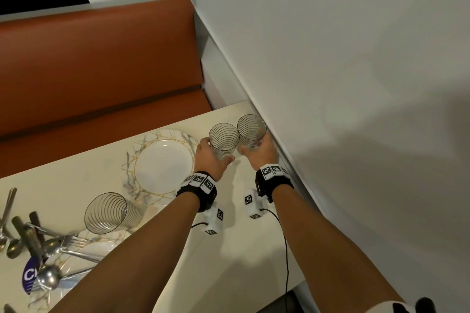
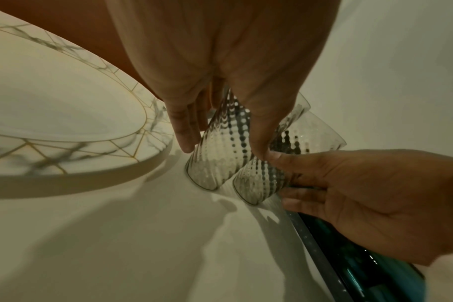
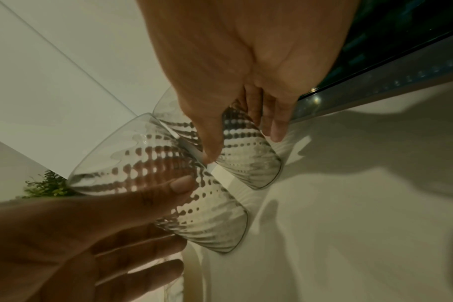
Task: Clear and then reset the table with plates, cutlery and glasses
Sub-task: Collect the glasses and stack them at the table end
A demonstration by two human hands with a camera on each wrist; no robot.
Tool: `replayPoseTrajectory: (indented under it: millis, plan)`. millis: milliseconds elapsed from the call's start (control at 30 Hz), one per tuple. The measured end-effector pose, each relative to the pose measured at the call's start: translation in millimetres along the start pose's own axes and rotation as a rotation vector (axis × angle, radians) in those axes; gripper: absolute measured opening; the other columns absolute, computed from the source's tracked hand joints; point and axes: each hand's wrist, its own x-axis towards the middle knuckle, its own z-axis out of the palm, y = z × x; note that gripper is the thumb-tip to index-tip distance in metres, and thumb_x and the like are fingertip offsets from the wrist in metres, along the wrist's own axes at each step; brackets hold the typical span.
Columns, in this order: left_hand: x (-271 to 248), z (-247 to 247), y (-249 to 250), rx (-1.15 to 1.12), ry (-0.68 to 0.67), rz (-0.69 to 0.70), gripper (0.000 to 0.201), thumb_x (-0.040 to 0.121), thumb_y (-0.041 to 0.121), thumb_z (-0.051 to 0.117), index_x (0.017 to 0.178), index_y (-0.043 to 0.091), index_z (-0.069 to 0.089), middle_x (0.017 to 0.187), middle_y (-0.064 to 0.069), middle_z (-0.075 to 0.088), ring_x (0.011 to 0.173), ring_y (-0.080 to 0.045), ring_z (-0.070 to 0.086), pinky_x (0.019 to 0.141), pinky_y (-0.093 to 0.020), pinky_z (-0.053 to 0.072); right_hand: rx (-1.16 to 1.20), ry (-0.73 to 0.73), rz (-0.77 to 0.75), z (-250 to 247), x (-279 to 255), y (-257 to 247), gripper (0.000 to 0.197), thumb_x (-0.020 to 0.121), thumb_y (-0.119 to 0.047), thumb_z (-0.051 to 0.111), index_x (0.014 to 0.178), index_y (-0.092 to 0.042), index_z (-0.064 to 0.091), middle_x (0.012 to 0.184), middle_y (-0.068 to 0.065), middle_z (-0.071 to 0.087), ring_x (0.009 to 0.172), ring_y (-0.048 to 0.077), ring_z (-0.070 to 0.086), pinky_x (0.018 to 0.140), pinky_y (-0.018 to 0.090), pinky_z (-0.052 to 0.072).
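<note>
Head view: left hand point(image 1: 212, 160) and right hand point(image 1: 263, 151) each grip a ribbed glass, seemingly touching; separating them would avoid a clink.

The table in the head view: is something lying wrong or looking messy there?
Yes. One ribbed glass lies on its side at the near left, resting against a plate. Beside it, forks and spoons are piled loosely across another plate. The two glasses in the hands are upright; no spill or damage shows.

left hand point(image 2: 220, 85) gripping ribbed glass point(image 2: 215, 155), perhaps lifted, beside plate point(image 2: 73, 114)
</note>
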Motion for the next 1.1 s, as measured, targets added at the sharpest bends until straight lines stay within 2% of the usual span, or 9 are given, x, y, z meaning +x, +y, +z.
replayPoseTrajectory:
  millis: [67,133,300,400,567,667,767,933,1100]
  plan:
    - [-5.4,-2.0,-1.8,-0.003,-0.039,-0.021,0.105,0.069,0.036,0.094,0.150,0.007,0.034,0.146,-0.016,0.049,0.130,-0.033,0.054,0.109,-0.048,0.048,-0.040,-0.016,0.067,4.2,-2.8,6.9,0.091,0.064,-0.032,0.094,0.140,-0.016,0.046,0.136,0.003,0.060,0.121,0.020,0.059,0.096,0.031,0.050]
    - [-15.0,-4.8,-6.3,0.012,-0.080,-0.017,0.103,0.073,0.035,0.092,0.151,0.007,0.033,0.146,-0.016,0.049,0.130,-0.033,0.054,0.108,-0.047,0.048,-0.059,-0.025,0.138,7.5,-13.4,14.4,0.097,0.071,-0.027,0.090,0.150,-0.012,0.036,0.147,0.009,0.050,0.133,0.026,0.053,0.106,0.036,0.046]
    - [-65.4,-22.5,-25.0,-0.018,-0.137,0.033,0.070,0.089,0.026,0.078,0.146,0.008,0.040,0.131,-0.008,0.058,0.109,-0.020,0.061,0.089,-0.028,0.047,-0.009,-0.011,0.157,19.1,-68.2,25.1,0.057,0.084,-0.009,0.072,0.137,-0.012,0.050,0.131,0.010,0.059,0.119,0.027,0.059,0.093,0.027,0.044]
    - [-99.9,-43.2,-50.8,-0.044,-0.128,0.046,0.060,0.091,0.024,0.075,0.141,0.010,0.045,0.122,-0.002,0.061,0.102,-0.015,0.062,0.085,-0.025,0.046,-0.006,-0.034,0.084,34.1,-111.5,22.1,0.045,0.083,-0.007,0.070,0.125,-0.016,0.057,0.119,0.006,0.061,0.113,0.026,0.060,0.099,0.036,0.050]
    - [-148.9,-94.2,-104.5,-0.044,-0.128,0.067,0.022,0.096,0.018,0.066,0.118,0.020,0.063,0.100,0.004,0.071,0.084,0.001,0.065,0.073,-0.015,0.049,-0.009,-0.154,-0.179,72.7,-180.7,-7.2,0.037,0.083,-0.006,0.069,0.117,-0.018,0.063,0.110,-0.001,0.064,0.099,0.018,0.060,0.093,0.041,0.053]
    - [-178.4,-131.5,-139.2,-0.036,-0.103,0.081,0.015,0.096,0.016,0.064,0.107,0.025,0.069,0.093,0.009,0.071,0.077,0.001,0.065,0.069,-0.009,0.048,0.021,-0.229,-0.370,104.7,-217.2,-36.2,0.047,0.079,-0.014,0.075,0.122,-0.022,0.059,0.114,-0.004,0.062,0.103,0.016,0.058,0.093,0.034,0.052]
    - [-213.1,-186.9,-185.9,-0.003,-0.088,0.078,0.014,0.096,0.018,0.064,0.104,0.027,0.070,0.093,0.011,0.071,0.078,-0.001,0.067,0.071,-0.013,0.051,-0.051,-0.337,-0.510,143.5,-255.2,-78.0,0.073,0.073,-0.032,0.081,0.137,-0.028,0.046,0.131,-0.004,0.053,0.120,0.017,0.050,0.101,0.030,0.045]
    - [-238.6,-246.0,-223.9,-0.013,-0.039,0.087,0.011,0.095,0.021,0.064,0.100,0.030,0.069,0.090,0.013,0.076,0.081,-0.003,0.070,0.079,-0.031,0.060,-0.421,-0.449,-0.461,169.7,-257.9,-116.3,0.113,0.062,-0.059,0.084,0.152,-0.033,0.022,0.154,0.001,0.031,0.135,0.028,0.034,0.108,0.050,0.039]
    - [-265.7,-329.1,-260.3,-0.020,0.112,0.084,0.013,0.095,0.019,0.065,0.103,0.027,0.072,0.083,0.015,0.072,0.078,-0.002,0.066,0.077,-0.026,0.056,-0.515,-0.401,-0.466,209.5,-283.2,-140.7,0.083,0.072,-0.024,0.079,0.144,-0.028,0.037,0.140,0.007,0.037,0.124,0.036,0.042,0.097,0.049,0.049]
